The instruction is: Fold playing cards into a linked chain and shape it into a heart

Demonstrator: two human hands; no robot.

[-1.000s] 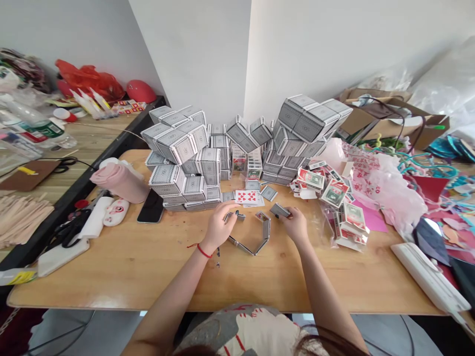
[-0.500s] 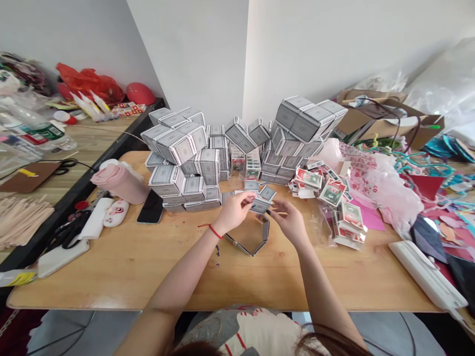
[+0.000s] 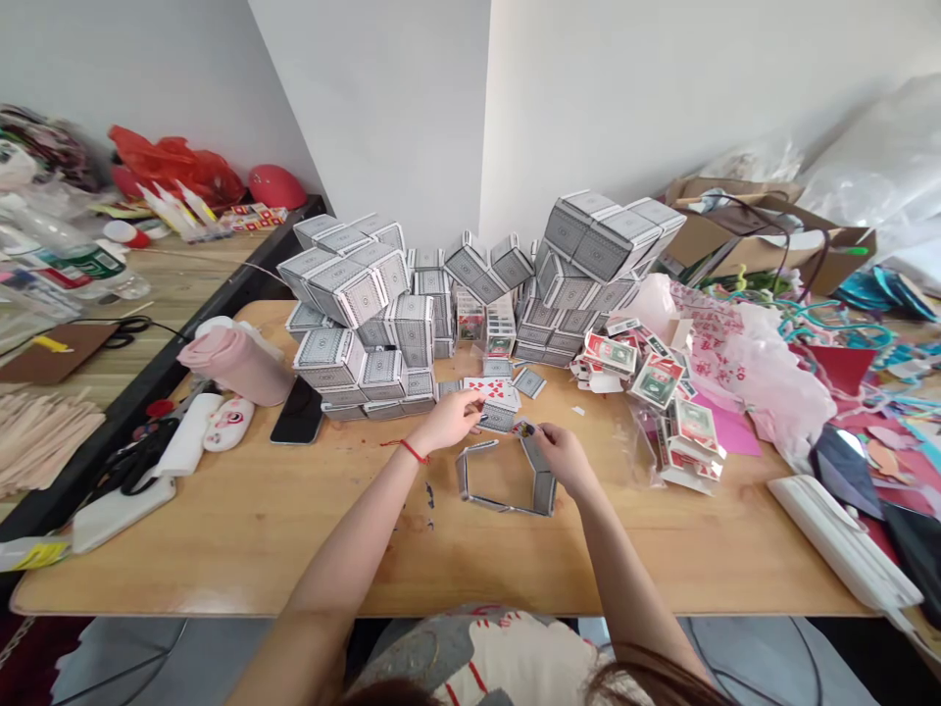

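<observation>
My left hand (image 3: 456,419), a red cord round its wrist, is closed in a pinch on a grey-backed playing card (image 3: 499,418). Just behind that card lies a face-up card with red pips (image 3: 491,386). My right hand (image 3: 565,459) is closed on the upper right end of a card strip (image 3: 542,485), a chain of grey-patterned folded cards standing on edge in an open ring. A card face with a coloured figure (image 3: 522,428) shows by the right fingertips. The ring's left end (image 3: 479,447) stands below my left hand.
Stacked card blocks rise at the left (image 3: 353,284) and right (image 3: 595,245). Opened red card boxes (image 3: 658,379) lie at right, beside a pink plastic bag (image 3: 757,363). A phone (image 3: 296,412) and a pink cup (image 3: 235,363) are at left. A loose card (image 3: 528,381) lies behind my hands.
My left hand has moved slightly left and down with the card. My right hand has come down and closed on the card strip, which has shifted right and opened wider.
</observation>
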